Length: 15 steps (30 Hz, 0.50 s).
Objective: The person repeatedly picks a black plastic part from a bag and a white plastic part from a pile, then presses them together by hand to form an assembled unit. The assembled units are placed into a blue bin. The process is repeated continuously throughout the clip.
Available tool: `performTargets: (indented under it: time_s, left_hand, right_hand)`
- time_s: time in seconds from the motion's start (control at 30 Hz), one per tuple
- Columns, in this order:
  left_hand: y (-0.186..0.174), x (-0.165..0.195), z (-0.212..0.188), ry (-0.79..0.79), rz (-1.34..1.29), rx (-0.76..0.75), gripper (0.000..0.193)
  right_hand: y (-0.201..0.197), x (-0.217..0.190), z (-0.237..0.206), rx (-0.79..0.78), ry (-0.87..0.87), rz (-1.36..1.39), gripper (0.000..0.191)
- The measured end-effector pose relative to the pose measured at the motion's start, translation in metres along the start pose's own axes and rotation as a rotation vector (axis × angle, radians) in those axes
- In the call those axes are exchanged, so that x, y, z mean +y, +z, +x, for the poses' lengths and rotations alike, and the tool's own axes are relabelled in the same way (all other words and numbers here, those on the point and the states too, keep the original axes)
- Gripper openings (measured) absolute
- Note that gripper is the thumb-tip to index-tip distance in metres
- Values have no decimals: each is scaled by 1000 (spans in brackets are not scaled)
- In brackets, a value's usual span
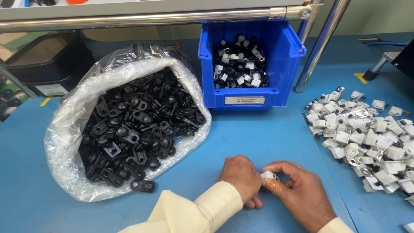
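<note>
I see the small white piece pinched between both hands, left hand and right hand fingers grasping it, near-centre of the surface.

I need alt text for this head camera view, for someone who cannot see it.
Two hands, left hand and right hand, pinch a small white part over a blue table. A clear bag of black parts lies left, a blue bin behind, loose white parts right.

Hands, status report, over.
Left hand and right hand together on one small white clip. Bag of black parts left, white clip pile right. Nothing in the way.
</note>
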<state>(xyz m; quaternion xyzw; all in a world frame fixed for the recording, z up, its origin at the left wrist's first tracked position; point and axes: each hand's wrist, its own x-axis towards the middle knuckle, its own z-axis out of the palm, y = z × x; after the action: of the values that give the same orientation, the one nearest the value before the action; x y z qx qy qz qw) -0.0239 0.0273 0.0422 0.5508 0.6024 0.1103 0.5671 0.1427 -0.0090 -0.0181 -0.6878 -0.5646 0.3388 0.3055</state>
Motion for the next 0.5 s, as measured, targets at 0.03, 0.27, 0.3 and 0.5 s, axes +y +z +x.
performTargets:
  time_s: [0.03,0.27,0.3,0.5]
  left_hand:
    - [1,-1,0,11,-7,-1,20]
    - [0,-8,4,37,-107,-39,16]
    - [-1,-9,5,42,-141,-54,16]
    - [-7,3,5,22,34,-73,17]
  right_hand:
    - [4,-2,-4,17,38,-54,28]
    - [6,-16,-13,170,-299,-178,29]
    - [4,-19,-14,146,-267,-232,27]
    - [-2,-41,-17,58,-122,-432,26]
